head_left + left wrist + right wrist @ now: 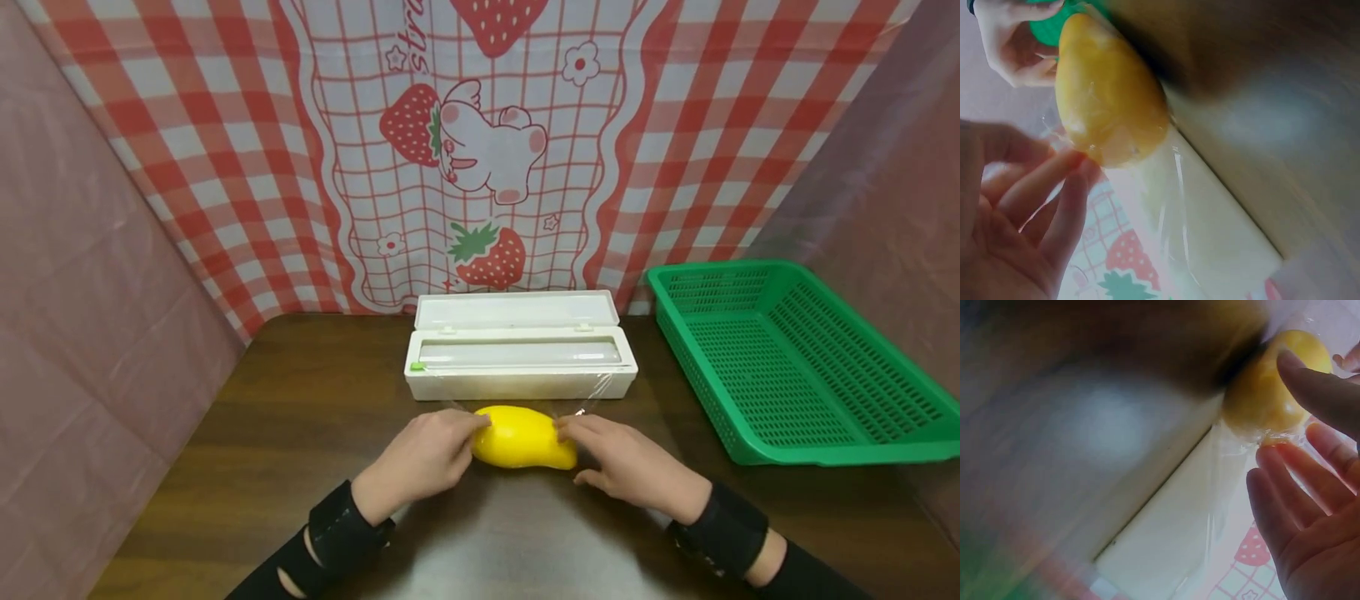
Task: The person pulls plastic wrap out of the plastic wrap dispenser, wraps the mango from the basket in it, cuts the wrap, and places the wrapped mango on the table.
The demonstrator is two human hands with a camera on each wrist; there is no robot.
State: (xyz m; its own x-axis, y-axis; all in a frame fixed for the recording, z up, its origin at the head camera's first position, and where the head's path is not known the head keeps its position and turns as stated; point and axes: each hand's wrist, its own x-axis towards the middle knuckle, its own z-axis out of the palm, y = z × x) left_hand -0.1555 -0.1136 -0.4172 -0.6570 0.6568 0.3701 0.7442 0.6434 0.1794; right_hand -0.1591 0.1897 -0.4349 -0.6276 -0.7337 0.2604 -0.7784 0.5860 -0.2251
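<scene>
A smooth yellow mango (pixel 523 437) lies on its side in front of the white cling film dispenser (pixel 517 385). Clear cling film (pixel 1175 187) runs from the dispenser to the mango and covers at least part of it. My left hand (pixel 426 454) is at the mango's left end, its thumb and fingertips pinching film there. At the other end is my right hand (pixel 630 462), with fingertips touching the film and mango. Its thumb (pixel 1316 387) is spread away from the fingers. The mango's underside is hidden in the head view.
The dispenser's lid (pixel 517 310) stands raised at the back, with a green slider (pixel 417 367) at the left of its front edge. A green plastic basket (pixel 810 379) sits to the right on the brown wooden table (pixel 300 400). Behind hangs a red checked strawberry cloth (pixel 487 150).
</scene>
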